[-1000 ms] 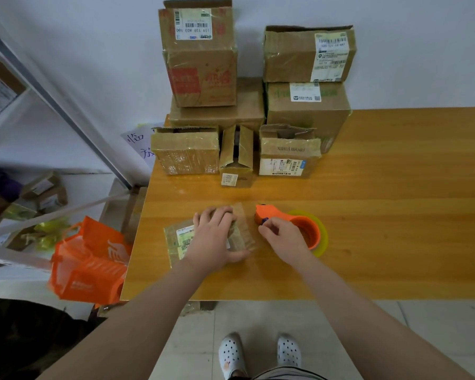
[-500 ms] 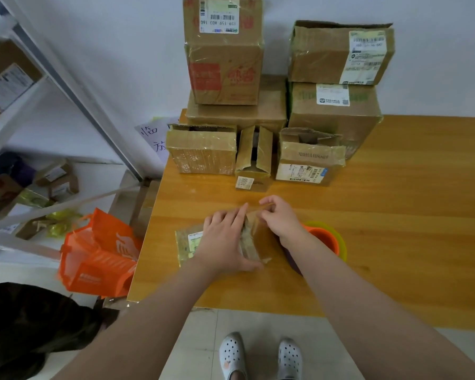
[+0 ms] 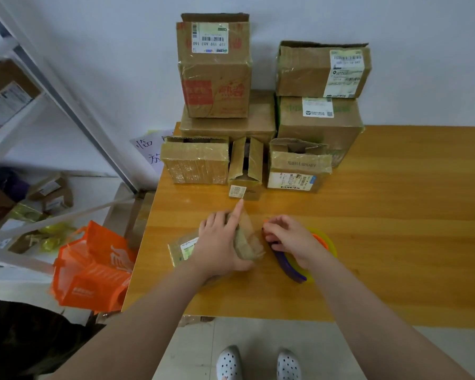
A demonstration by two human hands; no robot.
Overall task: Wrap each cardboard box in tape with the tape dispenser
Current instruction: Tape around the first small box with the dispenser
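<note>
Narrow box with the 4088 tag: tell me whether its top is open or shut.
Open. On the narrow box the two top flaps stand apart, a dark gap between them.

A small flat cardboard box (image 3: 183,247) lies near the front edge of the wooden desk (image 3: 395,215). An orange plastic tape dispenser (image 3: 289,267) sits just right of it, and stacked brown cardboard boxes (image 3: 214,89) stand behind.
</note>
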